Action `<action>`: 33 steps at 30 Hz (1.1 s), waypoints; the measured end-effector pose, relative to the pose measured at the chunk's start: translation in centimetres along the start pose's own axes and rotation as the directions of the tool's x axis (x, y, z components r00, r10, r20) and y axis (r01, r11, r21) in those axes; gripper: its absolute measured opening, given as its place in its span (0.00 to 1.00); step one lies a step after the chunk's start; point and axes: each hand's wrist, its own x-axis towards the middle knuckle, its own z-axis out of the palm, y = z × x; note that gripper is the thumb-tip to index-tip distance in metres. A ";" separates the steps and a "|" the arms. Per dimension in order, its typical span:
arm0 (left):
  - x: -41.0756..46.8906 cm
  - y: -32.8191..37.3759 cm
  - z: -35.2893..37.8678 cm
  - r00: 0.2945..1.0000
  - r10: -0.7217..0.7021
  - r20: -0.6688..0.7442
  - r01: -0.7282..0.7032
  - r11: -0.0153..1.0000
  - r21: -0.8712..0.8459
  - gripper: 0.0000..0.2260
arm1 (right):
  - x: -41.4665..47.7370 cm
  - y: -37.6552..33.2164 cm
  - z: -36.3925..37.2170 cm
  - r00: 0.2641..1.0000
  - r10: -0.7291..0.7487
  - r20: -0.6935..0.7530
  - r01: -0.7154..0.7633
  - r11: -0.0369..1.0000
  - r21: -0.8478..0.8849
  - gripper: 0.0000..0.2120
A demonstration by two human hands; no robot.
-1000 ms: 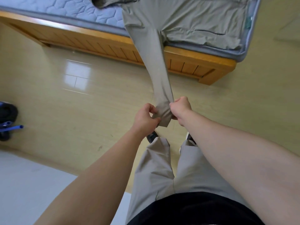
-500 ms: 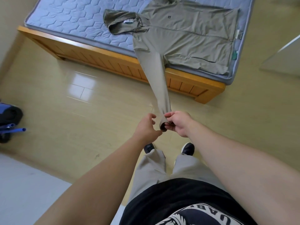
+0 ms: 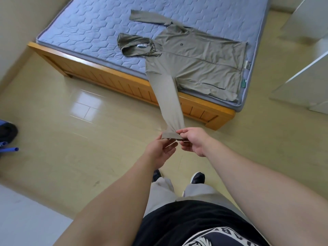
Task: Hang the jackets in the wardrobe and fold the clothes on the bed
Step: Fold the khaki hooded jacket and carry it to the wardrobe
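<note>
**Sleeve drawn straight, left hand letting go**

Bed (image 3: 110, 80) takes up the far side of the view, wooden frame under a blue quilted mattress (image 3: 92, 32). White panels (image 3: 301, 82) at the right edge are possibly the wardrobe, though too little shows to be sure. An olive hooded jacket (image 3: 200, 63) lies flat on the near right part of the mattress, hood to the left. Its near sleeve (image 3: 168, 100) runs off the bed edge, stretched taut toward the person.

A second ago both fists clamped the cuff (image 3: 171, 134). Now only the right hand (image 3: 194, 141) pinches it between thumb and fingertips. The left hand (image 3: 159, 150) has loosened, its fingers straightened under the cuff and gripping nothing. The straightening pull looks finished, so folding the sleeve back across the jacket body is likely the next step.
</note>
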 end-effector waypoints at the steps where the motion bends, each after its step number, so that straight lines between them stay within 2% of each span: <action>1: -0.1 0.2 0.3 1.000 0.007 -0.008 -0.007 1.000 -0.024 0.19 | -0.1 0.0 -0.2 1.000 -0.004 -0.005 0.004 1.000 -0.009 0.13; 6: 0.2 1.0 0.8 0.997 0.048 -0.068 -0.056 0.992 -0.116 0.18 | -0.1 -0.2 -1.0 0.999 -0.038 -0.004 0.037 0.997 -0.071 0.12; 10: 0.0 2.1 1.7 0.994 -0.025 -0.107 0.002 0.978 -0.207 0.17 | -0.1 -0.4 -1.2 0.998 -0.048 0.026 0.051 0.991 -0.124 0.12; 12: 0.4 2.7 1.8 0.985 -0.030 -0.170 0.007 0.990 -0.138 0.19 | 0.1 -0.5 -1.3 0.998 -0.058 0.036 0.063 0.985 -0.161 0.12; 16: 0.9 3.5 2.0 0.953 0.028 -0.303 0.015 0.991 0.136 0.07 | 0.4 -0.8 -1.3 0.996 -0.086 0.036 0.092 0.968 -0.234 0.09; 17: 0.8 3.8 1.9 0.945 0.049 -0.324 0.011 0.983 0.182 0.06 | 0.5 -0.8 -1.3 0.994 -0.099 0.042 0.106 0.958 -0.265 0.10; 20: 0.4 5.1 1.7 0.933 0.099 -0.346 -0.008 0.966 0.257 0.12 | 0.6 -0.9 -1.2 0.989 -0.117 0.088 0.142 0.912 -0.384 0.24; 22: 0.0 6.0 1.6 0.933 0.107 -0.343 -0.012 0.963 0.268 0.15 | 0.7 -1.1 -0.7 0.984 -0.147 0.099 0.177 0.852 -0.492 0.30; 23: -0.1 6.4 1.6 0.934 0.110 -0.340 -0.016 0.963 0.268 0.16 | 0.8 -1.2 -0.4 0.979 -0.183 0.090 0.201 0.807 -0.556 0.29; 28: -1.0 8.9 2.3 0.964 0.111 -0.241 -0.061 0.977 0.205 0.14 | 0.7 -2.9 0.8 0.931 -0.363 0.036 0.243 0.542 -0.804 0.09; 30: -1.4 10.1 2.8 0.973 0.116 -0.201 -0.064 0.967 0.246 0.15 | 0.7 -3.9 1.2 0.915 -0.404 -0.002 0.198 0.453 -0.869 0.14; 33: -1.8 12.4 3.7 0.986 0.105 -0.132 -0.048 0.925 0.378 0.22 | 0.7 -5.3 1.0 0.840 -0.543 -0.009 0.184 0.299 -0.936 0.18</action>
